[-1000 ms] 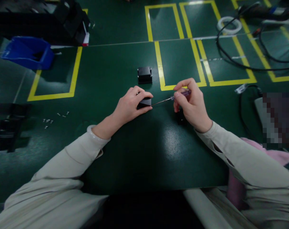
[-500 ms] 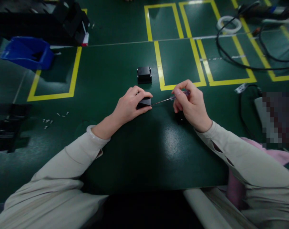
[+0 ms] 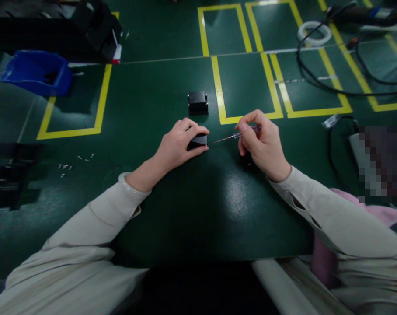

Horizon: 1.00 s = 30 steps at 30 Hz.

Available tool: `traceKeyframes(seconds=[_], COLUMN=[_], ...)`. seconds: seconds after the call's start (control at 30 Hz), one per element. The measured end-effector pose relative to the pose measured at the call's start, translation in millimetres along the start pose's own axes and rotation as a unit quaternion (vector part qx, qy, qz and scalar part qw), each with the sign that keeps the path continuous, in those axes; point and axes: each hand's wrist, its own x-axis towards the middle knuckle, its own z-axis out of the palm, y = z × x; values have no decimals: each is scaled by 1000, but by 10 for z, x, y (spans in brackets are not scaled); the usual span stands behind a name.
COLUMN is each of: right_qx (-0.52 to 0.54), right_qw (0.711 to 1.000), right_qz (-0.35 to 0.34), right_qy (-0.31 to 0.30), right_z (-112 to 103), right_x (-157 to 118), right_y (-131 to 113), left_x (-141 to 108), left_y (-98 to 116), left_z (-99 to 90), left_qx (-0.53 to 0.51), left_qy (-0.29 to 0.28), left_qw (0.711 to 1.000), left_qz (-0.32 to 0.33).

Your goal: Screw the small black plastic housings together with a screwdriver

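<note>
My left hand [image 3: 182, 142] is closed around a small black box [image 3: 197, 140] on the green tabletop, with fingers along its far side and thumb along its near side. In my right hand [image 3: 260, 144] is a screwdriver [image 3: 237, 135] with a clear handle, pinched between thumb and fingers. Its thin shaft points left, and the tip meets the near right corner of the held box. Just beyond my left hand stands a second black box [image 3: 198, 103] with small screws at its sides. A dark object [image 3: 248, 163] lies partly hidden under my right hand.
Loose screws [image 3: 65, 166] lie on the left, near stacked black parts [image 3: 13, 175]. A blue bin [image 3: 37, 73] stands at the far left. Yellow tape [image 3: 220, 89] marks the table. On the right are a white tape roll [image 3: 314, 33], a black cable [image 3: 316, 83] and pink cloth [image 3: 378, 210].
</note>
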Motion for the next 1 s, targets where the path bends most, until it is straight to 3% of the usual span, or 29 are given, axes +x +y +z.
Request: traceKeyframes(seconds=[1.0], right_qx=[9], right_qw=[1000], right_qz=[-4], right_qy=[1], right_z=[-1], right_x=[8], right_y=[9], left_x=[4], left_y=[3], left_z=[2], left_qx=[0], left_qy=[2], left_qw=[1000], left_qz=[2])
